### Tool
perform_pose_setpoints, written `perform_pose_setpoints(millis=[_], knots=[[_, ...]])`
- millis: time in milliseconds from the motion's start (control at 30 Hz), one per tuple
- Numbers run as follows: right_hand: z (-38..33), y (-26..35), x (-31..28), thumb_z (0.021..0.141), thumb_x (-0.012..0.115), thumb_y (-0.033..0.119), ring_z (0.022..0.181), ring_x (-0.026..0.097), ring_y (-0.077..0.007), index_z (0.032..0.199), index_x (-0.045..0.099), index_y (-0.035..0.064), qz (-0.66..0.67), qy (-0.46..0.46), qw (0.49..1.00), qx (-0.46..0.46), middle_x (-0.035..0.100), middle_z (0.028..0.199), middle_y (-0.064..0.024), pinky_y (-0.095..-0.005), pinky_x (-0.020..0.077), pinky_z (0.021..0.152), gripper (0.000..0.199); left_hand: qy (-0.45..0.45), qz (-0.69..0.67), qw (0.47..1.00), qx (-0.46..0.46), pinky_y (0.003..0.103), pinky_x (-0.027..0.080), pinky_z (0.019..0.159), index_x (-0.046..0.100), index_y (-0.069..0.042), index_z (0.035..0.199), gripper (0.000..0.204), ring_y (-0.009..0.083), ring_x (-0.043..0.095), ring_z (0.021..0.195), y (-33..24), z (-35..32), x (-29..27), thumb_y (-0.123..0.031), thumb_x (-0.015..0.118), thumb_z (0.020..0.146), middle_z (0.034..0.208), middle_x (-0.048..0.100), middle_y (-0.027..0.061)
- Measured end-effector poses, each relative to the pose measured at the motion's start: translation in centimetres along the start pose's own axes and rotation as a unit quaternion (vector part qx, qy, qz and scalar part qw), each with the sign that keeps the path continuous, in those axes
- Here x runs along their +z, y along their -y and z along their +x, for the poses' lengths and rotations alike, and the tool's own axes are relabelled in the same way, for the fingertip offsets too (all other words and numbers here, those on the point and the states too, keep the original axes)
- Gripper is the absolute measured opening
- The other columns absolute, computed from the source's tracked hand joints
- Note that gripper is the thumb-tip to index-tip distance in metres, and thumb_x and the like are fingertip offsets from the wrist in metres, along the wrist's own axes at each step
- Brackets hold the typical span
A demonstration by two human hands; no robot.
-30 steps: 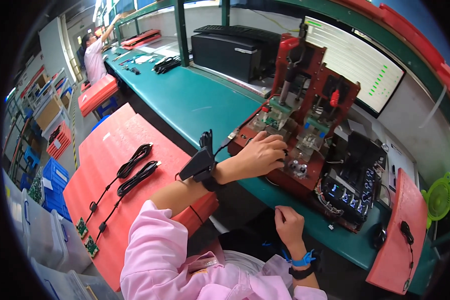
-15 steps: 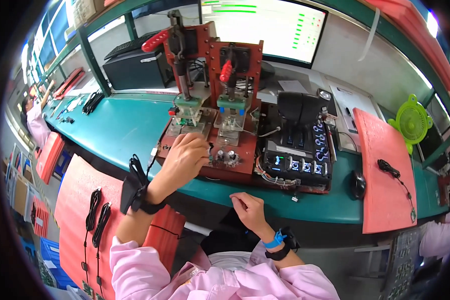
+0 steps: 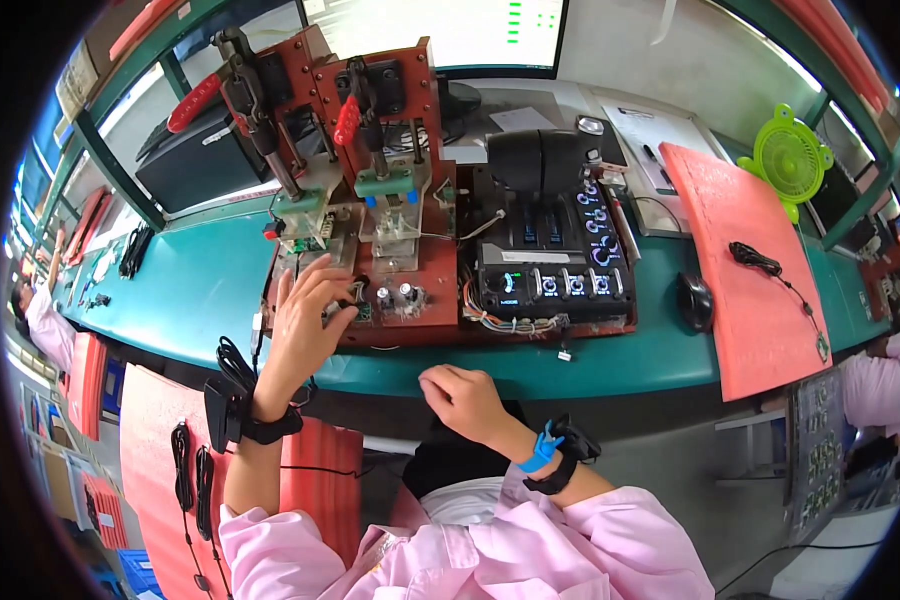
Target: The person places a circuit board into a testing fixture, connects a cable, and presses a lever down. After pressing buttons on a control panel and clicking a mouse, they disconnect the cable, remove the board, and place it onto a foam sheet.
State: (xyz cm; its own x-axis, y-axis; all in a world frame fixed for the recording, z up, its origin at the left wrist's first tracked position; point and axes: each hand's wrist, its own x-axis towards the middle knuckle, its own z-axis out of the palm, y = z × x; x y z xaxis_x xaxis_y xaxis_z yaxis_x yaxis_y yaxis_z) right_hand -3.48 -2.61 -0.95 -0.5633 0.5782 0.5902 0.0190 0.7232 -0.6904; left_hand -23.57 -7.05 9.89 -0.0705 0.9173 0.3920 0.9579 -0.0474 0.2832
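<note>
At the far left, a pink foam sheet point(image 3: 150, 400) is laid beside the bench point(image 3: 660, 350), and two coiled cables point(image 3: 182, 455) are rested on it side by side, probably so that their cords are kept untangled and the soft surface guards against scratches.

Next, the left hand point(image 3: 310, 325) is held over the front left corner of the red stand point(image 3: 440, 255), its fingers spread well apart and the thumb set out toward the right. Nothing is seen gripped in it; whether the fingertips rest on the stand cannot be told.

Just beyond the fingers, a green circuit board point(image 3: 320, 232) is partly visible low in the left clamp of the stand, seemingly seated there so that it is kept from shifting. Red levers point(image 3: 346, 121) are mounted above, presumably for easy reach.

The right hand point(image 3: 465, 400) is held near the bench's front edge, apart from the stand, with fingers loosely curled inward; nothing is seen in it, though the palm is hidden.

Farther right, a black control box point(image 3: 560, 285) is placed against the stand, perhaps for short wiring. A mouse point(image 3: 695, 302) is set beside a second foam sheet point(image 3: 760, 340), on which another coiled cable point(image 3: 753, 258) is laid.
</note>
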Motion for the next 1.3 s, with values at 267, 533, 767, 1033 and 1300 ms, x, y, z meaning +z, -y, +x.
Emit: perform_pose_setpoints(millis=[267,533,767,1033,1300], knots=[[4.6,4.6,0.8,0.077,0.057,0.016,0.059,0.059,-0.0282,0.122,0.041,0.0062,-0.14,0.076,0.987,0.02,0.059,0.071,-0.0114,-0.038,0.0467,0.048,0.049,-0.038,0.146,0.988,0.011,0.05,0.02,0.101,0.056,-0.006,0.106,0.036,0.0293,0.034,0.122,-0.4,-2.5,-0.4,-0.023,0.063,0.075,0.122,0.048,0.0078],[5.5,3.2,2.2,0.077,0.057,0.018,0.059,0.06,-0.0292,0.132,0.032,0.0089,-0.161,0.136,0.977,0.037,0.061,0.072,-0.0114,-0.0398,0.0471,0.05,0.061,-0.005,0.18,0.984,-0.004,0.051,0.02,0.1,0.053,0.001,0.108,0.043,0.0298,0.032,0.124,0.7,-3.1,-0.7,-0.028,0.063,0.076,0.126,0.044,0.0099],[5.9,2.5,1.6,0.077,0.057,0.018,0.065,0.061,-0.0315,0.133,0.031,0.0144,-0.067,0.14,0.986,0.06,0.064,0.078,-0.0129,-0.0419,0.0488,0.059,0.062,-0.046,0.156,0.987,0.009,0.051,0.02,0.1,0.053,0.001,0.106,0.043,0.0304,0.032,0.124,0.9,-2.5,-0.4,-0.028,0.063,0.076,0.124,0.045,0.0129],[4.4,2.8,0.3,0.078,0.056,0.018,0.068,0.061,-0.0314,0.126,0.04,0.0169,-0.105,0.146,0.982,0.05,0.063,0.079,-0.0126,-0.041,0.0492,0.06,0.051,-0.044,0.072,0.996,0.014,0.048,0.021,0.101,0.051,-0.002,0.111,0.046,0.0291,0.03,0.126,-2.3,-1.2,-0.5,-0.027,0.064,0.075,0.128,0.042,0.0105],[0.9,-0.5,-1.2,0.079,0.055,0.016,0.062,0.059,-0.0306,0.092,0.058,0.0094,-0.063,0.073,0.995,0.028,0.061,0.075,-0.0101,-0.041,0.0479,0.055,0.015,-0.003,0.229,0.961,0.152,0.049,0.024,0.099,0.051,0.002,0.111,0.058,0.0262,0.031,0.126,-4.7,-1.0,-0.1,-0.04,0.064,0.072,0.125,0.044,0.0118]])
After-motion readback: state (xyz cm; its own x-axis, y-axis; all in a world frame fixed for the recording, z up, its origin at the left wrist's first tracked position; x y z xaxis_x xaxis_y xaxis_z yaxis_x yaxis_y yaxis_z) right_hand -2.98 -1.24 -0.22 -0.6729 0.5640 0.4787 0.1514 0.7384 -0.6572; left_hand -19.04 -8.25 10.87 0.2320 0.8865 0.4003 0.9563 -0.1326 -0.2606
